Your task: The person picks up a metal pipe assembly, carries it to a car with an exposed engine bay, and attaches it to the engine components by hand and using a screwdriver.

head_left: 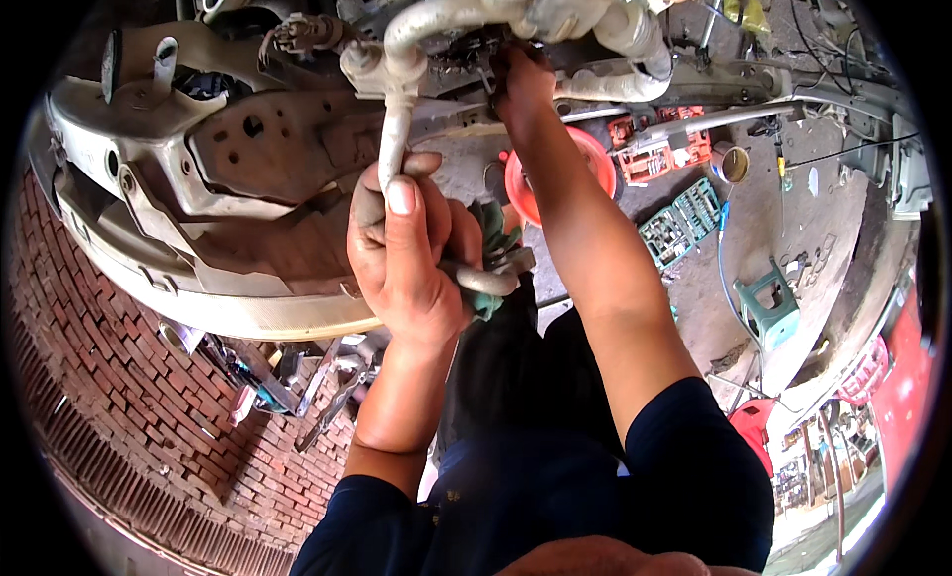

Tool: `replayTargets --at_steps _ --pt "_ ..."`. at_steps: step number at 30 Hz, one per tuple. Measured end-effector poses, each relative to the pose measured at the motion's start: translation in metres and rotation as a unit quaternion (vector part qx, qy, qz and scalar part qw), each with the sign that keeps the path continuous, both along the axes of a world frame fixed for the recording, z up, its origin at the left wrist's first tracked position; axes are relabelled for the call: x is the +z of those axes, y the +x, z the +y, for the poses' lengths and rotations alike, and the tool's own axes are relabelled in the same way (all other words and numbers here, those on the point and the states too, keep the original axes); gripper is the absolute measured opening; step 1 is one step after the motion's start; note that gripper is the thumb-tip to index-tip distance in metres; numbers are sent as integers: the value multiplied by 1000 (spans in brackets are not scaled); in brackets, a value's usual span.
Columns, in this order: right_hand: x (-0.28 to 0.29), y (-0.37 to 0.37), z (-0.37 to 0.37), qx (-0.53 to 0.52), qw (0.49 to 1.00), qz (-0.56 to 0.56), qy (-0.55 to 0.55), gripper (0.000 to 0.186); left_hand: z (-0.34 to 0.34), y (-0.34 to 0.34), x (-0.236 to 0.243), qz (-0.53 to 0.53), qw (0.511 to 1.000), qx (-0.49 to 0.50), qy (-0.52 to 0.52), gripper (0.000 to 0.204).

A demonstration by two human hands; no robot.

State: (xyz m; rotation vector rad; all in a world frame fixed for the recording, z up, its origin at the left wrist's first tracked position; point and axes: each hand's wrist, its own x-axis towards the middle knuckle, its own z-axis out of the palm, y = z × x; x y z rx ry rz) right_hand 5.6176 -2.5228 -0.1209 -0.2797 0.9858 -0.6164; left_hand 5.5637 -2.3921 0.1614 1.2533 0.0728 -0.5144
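Left hand (412,249) closed around a pale metal pipe (396,130); right hand (524,73) farther forward (grip cannot be told)

At the left, the ground is paved with red rectangular bricks (109,328); at the right, a small green plastic stool (769,303) is supported by a stained grey floor (843,211). The lower right is brightly lit.

- Grey floor (694,313) before me: red basin (598,160), red tool case (691,156), open teal tool case (681,224), round tin (718,162), green stool (778,328).
- Brick paving (139,348), across from it: jumbled loose parts (283,386).
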Motion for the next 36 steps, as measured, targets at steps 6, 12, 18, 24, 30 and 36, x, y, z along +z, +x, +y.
replayTargets --at_steps 6,12,18,24,30,36 --pt "-47 -9 -7 34 998 -32 -39 32 -5 -2 3 8 1000 -26 -15 31" --pt "-10 -8 6 103 993 -48 42 37 8 0 3 17 999 -11 -27 29" --pt "-14 -6 3 116 991 -56 39 34 2 2 10 26 999 -22 -4 28" --pt "-15 -7 9 124 990 -51 35 32 5 2 8 31 999 -21 -11 29" --pt "-16 -5 14 120 991 -52 31 30 7 2 7 34 998 -39 -21 30" --pt "-18 -8 16 113 992 -50 36 28 8 3 9 26 998 -49 -22 30"
